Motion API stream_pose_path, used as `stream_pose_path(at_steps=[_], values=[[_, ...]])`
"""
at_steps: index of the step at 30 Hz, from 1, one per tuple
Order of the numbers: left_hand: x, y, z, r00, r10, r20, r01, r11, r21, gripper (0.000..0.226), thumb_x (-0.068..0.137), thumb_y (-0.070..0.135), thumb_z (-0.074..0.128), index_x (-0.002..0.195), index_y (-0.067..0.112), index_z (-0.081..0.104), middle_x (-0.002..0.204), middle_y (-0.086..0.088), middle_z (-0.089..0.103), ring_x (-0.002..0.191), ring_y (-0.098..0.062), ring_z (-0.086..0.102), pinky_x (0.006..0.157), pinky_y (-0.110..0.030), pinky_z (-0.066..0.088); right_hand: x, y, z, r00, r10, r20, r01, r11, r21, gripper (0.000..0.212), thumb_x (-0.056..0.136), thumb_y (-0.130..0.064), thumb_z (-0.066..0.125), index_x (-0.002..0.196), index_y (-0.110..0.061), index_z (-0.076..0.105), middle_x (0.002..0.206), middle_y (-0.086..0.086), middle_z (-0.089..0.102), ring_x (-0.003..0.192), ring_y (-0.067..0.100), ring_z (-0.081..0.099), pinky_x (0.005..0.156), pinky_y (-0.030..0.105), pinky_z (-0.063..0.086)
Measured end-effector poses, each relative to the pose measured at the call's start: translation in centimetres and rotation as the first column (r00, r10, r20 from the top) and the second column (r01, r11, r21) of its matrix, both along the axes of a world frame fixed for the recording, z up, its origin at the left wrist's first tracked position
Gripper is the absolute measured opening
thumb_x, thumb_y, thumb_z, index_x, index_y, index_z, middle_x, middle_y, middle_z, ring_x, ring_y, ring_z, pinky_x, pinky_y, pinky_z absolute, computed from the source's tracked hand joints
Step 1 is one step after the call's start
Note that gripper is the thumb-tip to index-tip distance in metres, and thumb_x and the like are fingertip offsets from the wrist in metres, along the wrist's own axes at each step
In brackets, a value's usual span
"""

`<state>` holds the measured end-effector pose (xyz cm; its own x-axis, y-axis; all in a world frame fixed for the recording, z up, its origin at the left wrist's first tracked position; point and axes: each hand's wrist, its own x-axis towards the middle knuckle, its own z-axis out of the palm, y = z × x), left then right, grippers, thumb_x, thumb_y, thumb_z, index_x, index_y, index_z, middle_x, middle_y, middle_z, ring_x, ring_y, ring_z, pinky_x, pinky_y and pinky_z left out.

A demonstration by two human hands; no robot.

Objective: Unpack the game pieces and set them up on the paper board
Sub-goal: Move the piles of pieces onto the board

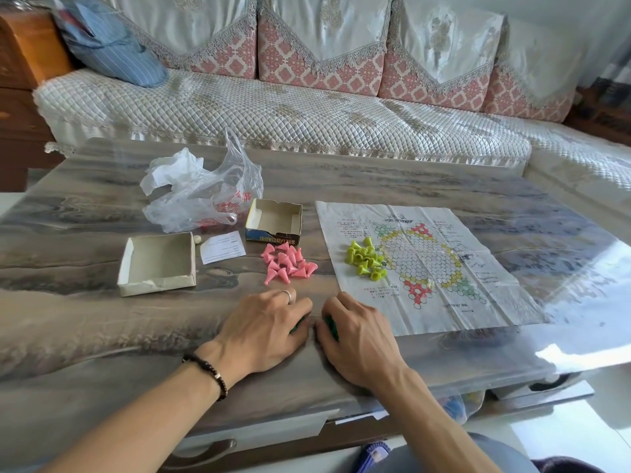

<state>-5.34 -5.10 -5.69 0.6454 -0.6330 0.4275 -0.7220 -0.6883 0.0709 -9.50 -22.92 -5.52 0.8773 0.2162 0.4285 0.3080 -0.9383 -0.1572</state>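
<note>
The paper board (444, 302) lies flat on the table at right, printed with a star of circles. A pile of yellow-green cone pieces (366, 258) sits on its left part. Pink cone pieces (288, 261) lie heaped on the table left of the board. My left hand (264, 331) and my right hand (356, 332) rest side by side on the table near the front, fingers curled over dark green pieces (330, 326) that mostly hide beneath them.
Two open cardboard box halves stand on the table: a grey tray (157, 264) at left and a smaller box (274, 220) behind the pink pile. A crumpled plastic bag (201, 196) and a paper slip (222, 247) lie nearby. A sofa (273, 110) runs behind the table.
</note>
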Motion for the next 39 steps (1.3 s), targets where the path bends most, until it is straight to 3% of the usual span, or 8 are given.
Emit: stream_pose_path(at_steps=[10, 17, 23, 28, 31, 34, 39], values=[[-0.2, -0.4, -0.2, 0.997, 0.047, 0.059, -0.045, 0.998, -0.038, 0.026, 0.086, 0.037, 0.051, 0.067, 0.021, 0.043, 0.061, 0.004, 0.050, 0.057, -0.020, 0.053, 0.043, -0.030, 0.036, -0.1, 0.1, -0.1, 0.999, -0.016, 0.038, 0.016, 1.000, -0.023, 0.028, 0.088, -0.032, 0.052, 0.066, -0.016, 0.045, 0.067, 0.002, 0.048, 0.045, 0.025, 0.045, 0.038, 0.032, 0.032], [-0.2, -0.2, -0.3, 0.993, 0.058, 0.103, -0.045, 0.992, -0.121, 0.033, 0.092, 0.037, 0.046, 0.065, 0.018, 0.044, 0.057, 0.000, 0.047, 0.048, -0.024, 0.050, 0.038, -0.031, 0.035, 0.8, 0.5, 0.2, 0.997, -0.008, 0.072, 0.011, 0.999, -0.035, 0.032, 0.085, -0.035, 0.045, 0.063, -0.022, 0.027, 0.053, 0.003, 0.050, 0.038, 0.030, 0.045, 0.038, 0.027, 0.023], [0.5, -0.7, -0.6, 0.992, 0.110, 0.057, -0.098, 0.979, -0.179, 0.036, 0.093, 0.036, 0.043, 0.064, 0.015, 0.048, 0.054, -0.005, 0.049, 0.041, -0.032, 0.050, 0.034, -0.031, 0.038, 1.2, 0.9, 0.1, 0.995, -0.075, 0.067, 0.079, 0.995, -0.061, 0.043, 0.081, -0.031, 0.059, 0.056, -0.021, 0.026, 0.045, 0.003, 0.050, 0.035, 0.030, 0.044, 0.039, 0.026, 0.022], [0.7, -0.7, -0.5, 0.990, 0.140, 0.023, -0.127, 0.948, -0.291, 0.035, 0.088, 0.033, 0.046, 0.058, 0.015, 0.045, 0.049, -0.003, 0.045, 0.040, -0.028, 0.047, 0.038, -0.027, 0.030, 1.6, 0.8, 0.5, 0.989, -0.149, -0.011, 0.149, 0.987, 0.062, 0.041, 0.081, -0.026, 0.056, 0.050, -0.016, 0.031, 0.041, 0.007, 0.046, 0.035, 0.030, 0.042, 0.036, 0.028, 0.027], [0.8, -0.6, -0.3, 0.985, 0.170, -0.016, -0.166, 0.926, -0.338, 0.036, 0.088, 0.033, 0.048, 0.057, 0.014, 0.045, 0.047, -0.001, 0.044, 0.040, -0.024, 0.044, 0.040, -0.026, 0.025, 2.0, 0.1, 1.1, 0.976, -0.204, -0.069, 0.215, 0.943, 0.255, 0.044, 0.084, -0.024, 0.055, 0.047, -0.011, 0.036, 0.039, 0.001, 0.032, 0.038, 0.025, 0.034, 0.041, 0.031, 0.029], [0.9, -1.3, 0.2, 0.980, 0.192, -0.053, -0.197, 0.910, -0.365, 0.038, 0.088, 0.029, 0.052, 0.055, 0.013, 0.043, 0.044, 0.003, 0.039, 0.039, -0.020, 0.038, 0.042, -0.025, 0.022, 2.6, -1.2, 2.1, 0.961, -0.257, -0.107, 0.278, 0.869, 0.408, 0.050, 0.086, -0.022, 0.057, 0.044, -0.015, 0.030, 0.038, -0.003, 0.024, 0.040, 0.015, 0.023, 0.043, 0.030, 0.024], [1.7, -5.9, 2.1, 0.987, 0.106, -0.119, -0.148, 0.887, -0.438, 0.039, 0.086, 0.018, 0.065, 0.054, 0.015, 0.044, 0.044, 0.006, 0.037, 0.040, -0.014, 0.033, 0.040, -0.028, 0.028, 3.5, -6.1, 4.1, 0.938, -0.325, -0.119, 0.339, 0.791, 0.509, 0.049, 0.085, -0.018, 0.056, 0.043, -0.017, 0.030, 0.039, -0.008, 0.023, 0.038, 0.009, 0.018, 0.042, 0.025, 0.019]])
